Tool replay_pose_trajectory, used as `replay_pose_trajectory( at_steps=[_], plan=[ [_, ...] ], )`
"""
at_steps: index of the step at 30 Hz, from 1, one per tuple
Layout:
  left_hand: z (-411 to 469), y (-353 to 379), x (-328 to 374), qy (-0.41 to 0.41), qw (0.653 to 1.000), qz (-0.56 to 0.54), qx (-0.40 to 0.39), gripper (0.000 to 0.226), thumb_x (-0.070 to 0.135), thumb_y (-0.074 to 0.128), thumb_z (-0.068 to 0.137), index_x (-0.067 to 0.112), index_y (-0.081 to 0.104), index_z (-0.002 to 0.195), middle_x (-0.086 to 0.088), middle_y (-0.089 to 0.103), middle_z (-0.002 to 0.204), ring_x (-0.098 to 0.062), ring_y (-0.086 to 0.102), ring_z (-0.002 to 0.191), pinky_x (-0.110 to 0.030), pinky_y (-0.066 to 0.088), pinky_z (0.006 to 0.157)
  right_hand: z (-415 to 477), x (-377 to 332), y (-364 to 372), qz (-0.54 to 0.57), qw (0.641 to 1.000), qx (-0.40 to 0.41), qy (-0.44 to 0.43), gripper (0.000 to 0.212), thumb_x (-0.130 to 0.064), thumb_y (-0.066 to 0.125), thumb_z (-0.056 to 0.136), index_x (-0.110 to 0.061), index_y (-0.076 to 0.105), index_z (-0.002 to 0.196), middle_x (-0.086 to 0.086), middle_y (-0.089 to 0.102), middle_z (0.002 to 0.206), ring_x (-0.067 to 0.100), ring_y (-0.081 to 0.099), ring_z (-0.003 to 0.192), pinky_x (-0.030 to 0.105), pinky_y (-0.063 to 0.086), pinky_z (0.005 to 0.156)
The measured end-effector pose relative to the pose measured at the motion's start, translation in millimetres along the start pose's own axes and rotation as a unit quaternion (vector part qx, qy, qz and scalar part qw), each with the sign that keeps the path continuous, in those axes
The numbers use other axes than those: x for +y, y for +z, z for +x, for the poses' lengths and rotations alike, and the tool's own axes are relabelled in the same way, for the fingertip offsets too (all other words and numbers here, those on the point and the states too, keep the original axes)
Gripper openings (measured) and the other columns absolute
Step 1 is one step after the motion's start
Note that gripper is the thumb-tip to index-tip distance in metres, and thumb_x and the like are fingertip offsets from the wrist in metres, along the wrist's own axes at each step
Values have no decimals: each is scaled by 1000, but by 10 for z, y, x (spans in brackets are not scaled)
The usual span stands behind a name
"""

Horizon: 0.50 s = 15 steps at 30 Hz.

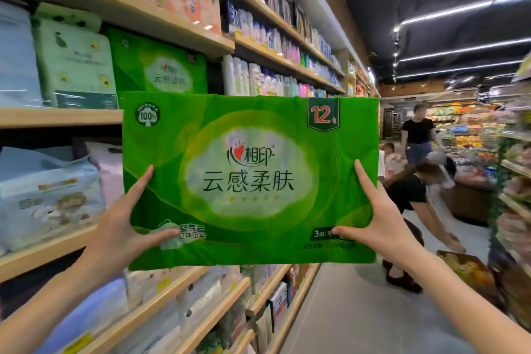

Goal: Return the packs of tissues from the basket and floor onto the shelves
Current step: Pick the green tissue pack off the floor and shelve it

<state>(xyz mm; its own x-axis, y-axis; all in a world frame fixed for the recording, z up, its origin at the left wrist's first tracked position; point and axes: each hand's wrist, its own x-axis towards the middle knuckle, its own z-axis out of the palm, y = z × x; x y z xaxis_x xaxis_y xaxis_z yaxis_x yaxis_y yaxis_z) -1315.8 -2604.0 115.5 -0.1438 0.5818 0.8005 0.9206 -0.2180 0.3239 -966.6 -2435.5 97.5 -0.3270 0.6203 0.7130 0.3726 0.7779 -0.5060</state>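
Observation:
I hold a large green tissue pack (pixel 250 178) up in front of me at chest height, its printed face toward me. My left hand (pixel 126 224) grips its lower left edge, thumb on the front. My right hand (pixel 373 218) grips its lower right edge the same way. A matching green pack (pixel 161 69) stands on the wooden shelf (pixel 60 117) just behind and above-left of the held one, next to a pale green pack (pixel 74 66). No basket is in view.
Wooden shelving full of tissue packs and bottles (pixel 258 77) runs along my left. The aisle floor (pixel 359 310) stretches ahead on the right. A person in black (pixel 413 195) bends down in the aisle, with another person (pixel 418 132) standing behind. Produce racks (pixel 514 181) line the right edge.

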Motion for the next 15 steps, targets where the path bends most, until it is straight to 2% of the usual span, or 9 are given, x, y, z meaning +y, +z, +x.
replay_pose_trajectory(
  at_steps=[4,6,8,9,12,15],
  plan=[
    [595,389,-319,9,1000,-10,2,113,47,83,49,67,8,130,7,37,133,-12,39,122,-32,32,100,571,402,188,0,1000,20,-5,125,-28,85,54,-68,-7,128,12,28,148,21,30,135,48,26,112],
    [827,563,-432,14,1000,-4,6,114,39,81,49,68,7,131,7,36,134,-3,37,123,-22,31,102,804,568,265,4,1000,26,-12,124,-24,85,55,-64,-5,131,10,27,149,11,27,130,42,24,111],
    [1001,731,-543,15,1000,7,8,113,33,79,51,65,9,133,7,32,138,10,28,122,-10,23,99,1017,753,344,8,999,30,-20,121,-21,84,57,-58,-4,132,11,27,148,9,26,127,40,24,111],
    [1075,805,-582,13,1000,11,9,112,32,79,52,64,10,134,8,31,140,11,25,122,-9,21,99,1124,852,389,9,999,30,-22,121,-22,84,57,-58,-4,131,12,27,148,12,27,130,43,23,112],
    [1291,1033,-642,7,999,27,21,111,30,80,53,69,9,129,9,30,142,11,24,123,-17,24,104,1453,1199,546,12,999,28,-33,122,-32,82,54,-65,-8,130,18,28,148,27,29,136,52,25,112],
    [1497,1275,-658,6,997,61,36,114,27,81,54,75,5,124,11,29,139,11,24,122,-14,23,101,1806,1562,696,33,998,31,-51,118,-43,76,51,-65,-8,130,18,33,144,25,33,133,44,26,111]
  ],
)
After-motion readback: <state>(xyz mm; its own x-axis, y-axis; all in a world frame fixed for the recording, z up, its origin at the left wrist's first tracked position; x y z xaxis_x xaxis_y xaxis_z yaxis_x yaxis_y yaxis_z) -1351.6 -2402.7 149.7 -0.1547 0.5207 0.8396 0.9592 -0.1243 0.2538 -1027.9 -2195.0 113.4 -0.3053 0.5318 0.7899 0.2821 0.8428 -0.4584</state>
